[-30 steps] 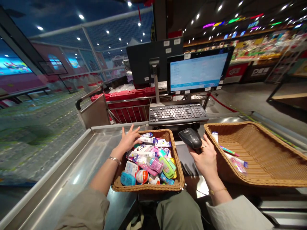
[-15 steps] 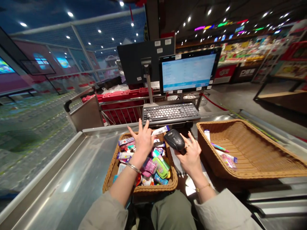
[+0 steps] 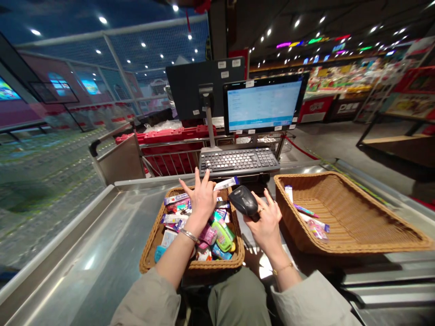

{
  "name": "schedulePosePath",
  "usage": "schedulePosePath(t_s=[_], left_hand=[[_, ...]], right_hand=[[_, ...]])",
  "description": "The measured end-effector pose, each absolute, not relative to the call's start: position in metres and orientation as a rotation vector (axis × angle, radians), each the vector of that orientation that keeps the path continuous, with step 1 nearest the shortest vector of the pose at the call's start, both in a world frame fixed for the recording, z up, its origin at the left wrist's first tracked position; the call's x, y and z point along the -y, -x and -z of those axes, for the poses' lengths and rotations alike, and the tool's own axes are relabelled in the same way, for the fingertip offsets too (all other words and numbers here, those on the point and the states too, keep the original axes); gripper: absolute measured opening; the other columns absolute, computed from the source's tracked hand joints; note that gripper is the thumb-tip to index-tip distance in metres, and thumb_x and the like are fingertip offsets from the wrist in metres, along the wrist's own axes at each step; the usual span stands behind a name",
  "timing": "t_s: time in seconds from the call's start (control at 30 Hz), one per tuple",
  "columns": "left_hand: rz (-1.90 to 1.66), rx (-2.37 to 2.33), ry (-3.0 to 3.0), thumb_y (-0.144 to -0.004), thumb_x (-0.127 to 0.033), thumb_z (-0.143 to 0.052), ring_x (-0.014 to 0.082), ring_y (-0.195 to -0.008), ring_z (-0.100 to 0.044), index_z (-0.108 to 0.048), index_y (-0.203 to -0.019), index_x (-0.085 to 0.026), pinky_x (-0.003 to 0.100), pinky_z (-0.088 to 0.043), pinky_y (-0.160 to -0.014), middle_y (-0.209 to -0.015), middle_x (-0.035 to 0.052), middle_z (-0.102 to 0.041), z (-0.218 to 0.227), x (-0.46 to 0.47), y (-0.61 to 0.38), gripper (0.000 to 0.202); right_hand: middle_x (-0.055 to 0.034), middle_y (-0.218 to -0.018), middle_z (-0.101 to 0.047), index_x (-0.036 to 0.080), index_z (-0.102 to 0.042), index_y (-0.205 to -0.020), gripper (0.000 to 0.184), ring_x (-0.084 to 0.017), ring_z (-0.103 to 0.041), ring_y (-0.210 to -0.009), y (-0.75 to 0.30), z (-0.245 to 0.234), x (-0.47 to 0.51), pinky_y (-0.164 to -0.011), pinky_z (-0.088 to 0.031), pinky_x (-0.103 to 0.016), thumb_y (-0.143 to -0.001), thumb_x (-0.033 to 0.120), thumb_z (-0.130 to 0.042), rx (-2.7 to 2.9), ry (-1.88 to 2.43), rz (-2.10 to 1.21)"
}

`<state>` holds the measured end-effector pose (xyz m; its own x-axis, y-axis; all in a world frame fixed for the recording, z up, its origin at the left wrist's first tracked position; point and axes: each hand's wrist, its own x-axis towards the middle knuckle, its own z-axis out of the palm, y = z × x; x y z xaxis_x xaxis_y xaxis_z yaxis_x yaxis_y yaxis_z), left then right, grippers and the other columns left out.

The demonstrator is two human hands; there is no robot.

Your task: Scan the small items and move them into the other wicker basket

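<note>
Black barcode scanner (image 3: 242, 201) cradled in the right hand (image 3: 265, 228), fingers (image 3: 268, 199) loosely curled; left hand (image 3: 201, 201), fingers (image 3: 205, 179) spread, above a wicker basket (image 3: 190, 267) of packets (image 3: 173, 210).

We note golden-brown weave on both wicker baskets (image 3: 190, 267); pink, green, blue, white packets (image 3: 221, 235); black barcode scanner (image 3: 243, 200); black keyboard (image 3: 238, 160); red crate (image 3: 163, 134); pale blue screen (image 3: 261, 105); beige sleeves (image 3: 146, 299).

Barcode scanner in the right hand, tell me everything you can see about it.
The handheld barcode scanner is black, its rounded head looking like matte plastic. It tilts with the head pointing forward and left, above the steel counter. Its grip is lodged in the right hand and partly hidden, with the fingers spread beside it.
</note>
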<state>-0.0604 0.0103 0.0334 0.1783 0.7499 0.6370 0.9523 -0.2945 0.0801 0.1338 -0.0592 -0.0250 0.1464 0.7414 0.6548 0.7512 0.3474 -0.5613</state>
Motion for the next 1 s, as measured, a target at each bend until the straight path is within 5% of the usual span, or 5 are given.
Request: schedulePosePath(t_s=[0.47, 0.87, 1.0], left_hand=[[0.842, 1.602, 2.156, -0.09, -0.022, -0.068, 0.0422, -0.156, -0.024, -0.07, -0.094, -0.024, 0.086, 0.013, -0.112, -0.156, 0.0091, -0.053, -0.037, -0.014, 0.047, 0.005], [0.787, 1.615, 2.183, -0.092, -0.025, -0.067, 0.0392, -0.157, -0.023, -0.071, -0.097, -0.024, 0.084, 0.012, -0.114, -0.156, 0.0064, -0.053, -0.045, -0.008, 0.019, 0.006], [0.799, 1.579, 2.201, -0.092, -0.027, -0.068, 0.0399, -0.157, -0.024, -0.072, -0.099, -0.024, 0.084, 0.013, -0.115, -0.157, 0.0071, -0.051, -0.047, -0.006, 0.008, 0.008]], right_hand=[[-0.0076, -0.137, -0.068, 0.025, -0.073, -0.099, 0.018, -0.037, -0.038, -0.15, -0.145, 0.017, 0.067, -0.118, -0.024, -0.069, -0.083, 0.031, -0.066, 1.56, 1.406, -0.003], [-0.0117, -0.134, -0.069, 0.021, -0.073, -0.116, 0.035, -0.037, -0.042, -0.147, -0.182, 0.007, 0.074, -0.119, -0.029, -0.064, -0.085, 0.036, -0.065, 1.403, 1.415, 0.071], [-0.0109, -0.134, -0.069, 0.022, -0.074, -0.108, 0.03, -0.037, -0.041, -0.147, -0.194, 0.004, 0.078, -0.119, -0.028, -0.064, -0.084, 0.037, -0.066, 1.343, 1.456, 0.078]])
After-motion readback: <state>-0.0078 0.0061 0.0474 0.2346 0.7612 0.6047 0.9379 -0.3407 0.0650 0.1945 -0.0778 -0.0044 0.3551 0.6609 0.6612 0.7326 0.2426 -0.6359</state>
